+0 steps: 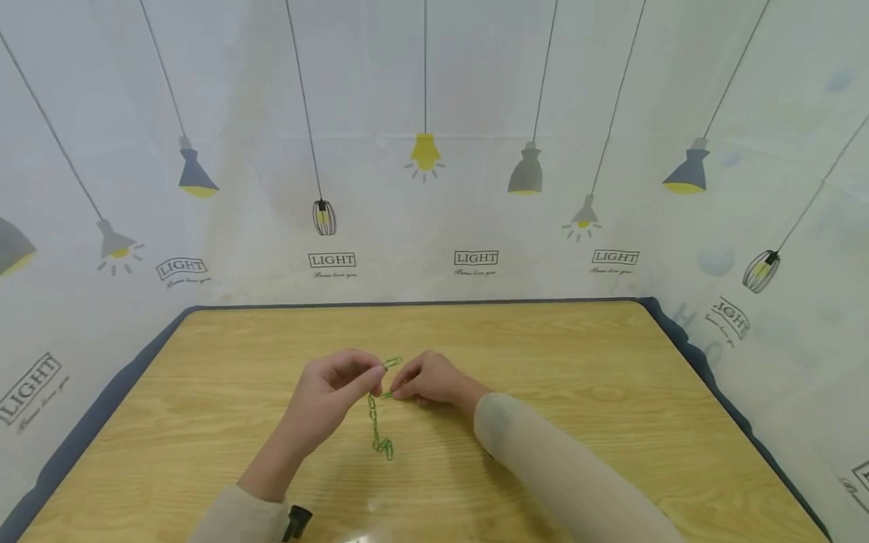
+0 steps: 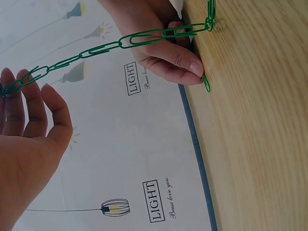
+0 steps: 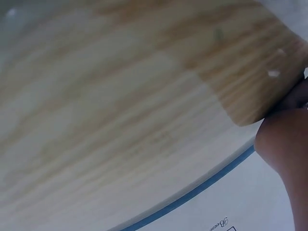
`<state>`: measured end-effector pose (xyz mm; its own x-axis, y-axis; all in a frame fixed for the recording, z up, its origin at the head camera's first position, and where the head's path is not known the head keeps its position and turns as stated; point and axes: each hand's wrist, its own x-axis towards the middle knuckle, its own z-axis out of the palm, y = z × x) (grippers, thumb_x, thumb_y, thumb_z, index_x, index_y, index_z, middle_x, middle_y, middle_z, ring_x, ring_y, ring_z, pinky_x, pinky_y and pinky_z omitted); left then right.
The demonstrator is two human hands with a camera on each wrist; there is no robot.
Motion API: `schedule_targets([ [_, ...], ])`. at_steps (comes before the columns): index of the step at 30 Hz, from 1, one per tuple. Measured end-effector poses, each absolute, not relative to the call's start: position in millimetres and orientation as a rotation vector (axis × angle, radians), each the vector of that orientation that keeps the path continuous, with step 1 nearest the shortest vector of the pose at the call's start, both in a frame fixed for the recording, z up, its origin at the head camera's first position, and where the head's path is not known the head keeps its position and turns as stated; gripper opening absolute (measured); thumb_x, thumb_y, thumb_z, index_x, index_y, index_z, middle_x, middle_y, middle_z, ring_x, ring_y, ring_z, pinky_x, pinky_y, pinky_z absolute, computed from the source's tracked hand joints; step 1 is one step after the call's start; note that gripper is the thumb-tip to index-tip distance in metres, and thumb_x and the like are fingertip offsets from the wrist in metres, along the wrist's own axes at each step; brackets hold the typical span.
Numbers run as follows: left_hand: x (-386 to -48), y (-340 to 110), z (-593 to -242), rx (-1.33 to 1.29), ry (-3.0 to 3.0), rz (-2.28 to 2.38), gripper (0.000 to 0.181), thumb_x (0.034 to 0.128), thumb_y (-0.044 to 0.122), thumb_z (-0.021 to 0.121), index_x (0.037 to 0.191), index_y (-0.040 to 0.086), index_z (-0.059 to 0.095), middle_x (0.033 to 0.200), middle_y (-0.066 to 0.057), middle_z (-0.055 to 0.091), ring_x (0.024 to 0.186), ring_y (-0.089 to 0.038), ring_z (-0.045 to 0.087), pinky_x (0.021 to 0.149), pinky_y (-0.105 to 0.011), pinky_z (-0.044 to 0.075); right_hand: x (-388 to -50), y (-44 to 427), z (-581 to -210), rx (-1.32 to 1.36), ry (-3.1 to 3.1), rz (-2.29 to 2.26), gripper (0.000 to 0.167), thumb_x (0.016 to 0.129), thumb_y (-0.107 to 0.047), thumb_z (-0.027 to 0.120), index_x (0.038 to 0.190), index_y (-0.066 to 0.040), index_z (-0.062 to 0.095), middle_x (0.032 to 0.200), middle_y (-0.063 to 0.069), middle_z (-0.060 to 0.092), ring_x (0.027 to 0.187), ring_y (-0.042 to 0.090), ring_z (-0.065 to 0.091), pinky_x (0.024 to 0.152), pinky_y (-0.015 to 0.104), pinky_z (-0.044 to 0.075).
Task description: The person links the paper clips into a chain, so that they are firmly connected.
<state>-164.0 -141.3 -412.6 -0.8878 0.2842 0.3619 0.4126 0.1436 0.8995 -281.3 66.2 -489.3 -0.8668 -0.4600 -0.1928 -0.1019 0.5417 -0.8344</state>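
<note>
A chain of linked green paper clips (image 1: 373, 418) hangs from my left hand (image 1: 330, 392), its lower end bunched on the wooden table. Thumb and fingers of that hand pinch the upper end, and one clip (image 1: 394, 362) sticks out past the fingertips toward the right. In the left wrist view, the chain (image 2: 139, 39) stretches from the left fingers to the tabletop. Low over the table, my right hand (image 1: 437, 378) pinches a single green paper clip (image 2: 206, 83) between thumb and finger. The right wrist view shows only part of the right hand (image 3: 284, 149), with no clip visible.
The light wood table (image 1: 577, 362) spreads around both hands, with a dark blue edge (image 1: 421, 304) along its back. Behind and beside it hangs a pale sheet (image 1: 380, 98) printed with lamps. A small black object (image 1: 297, 519) sits at the left sleeve cuff.
</note>
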Motion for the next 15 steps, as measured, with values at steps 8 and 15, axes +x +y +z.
schedule_targets([
  [8,-165.8,-142.7,-414.7,-0.691,-2.309,-1.863,0.012,0.1066,0.016,0.066,0.108,0.007,0.074,0.086,0.005,0.071,0.083,-0.014,0.070,0.083,-0.028,0.058,-283.1,65.8,-488.0,-0.422,2.366,-1.263,0.004,0.093,-0.013,0.083,0.092,-0.010,0.082,0.074,-0.005,0.069,0.057,0.008,0.053,0.054,0.019,0.047],
  [15,-166.0,-140.5,-417.3,-0.673,-2.342,-1.863,0.013,0.1068,0.017,0.066,0.108,0.007,0.074,0.087,0.003,0.073,0.083,-0.016,0.071,0.083,-0.027,0.058,-282.3,68.2,-488.8,-0.420,2.331,-1.254,0.006,0.100,-0.014,0.075,0.097,-0.009,0.078,0.080,-0.003,0.065,0.063,0.009,0.055,0.057,0.020,0.048],
])
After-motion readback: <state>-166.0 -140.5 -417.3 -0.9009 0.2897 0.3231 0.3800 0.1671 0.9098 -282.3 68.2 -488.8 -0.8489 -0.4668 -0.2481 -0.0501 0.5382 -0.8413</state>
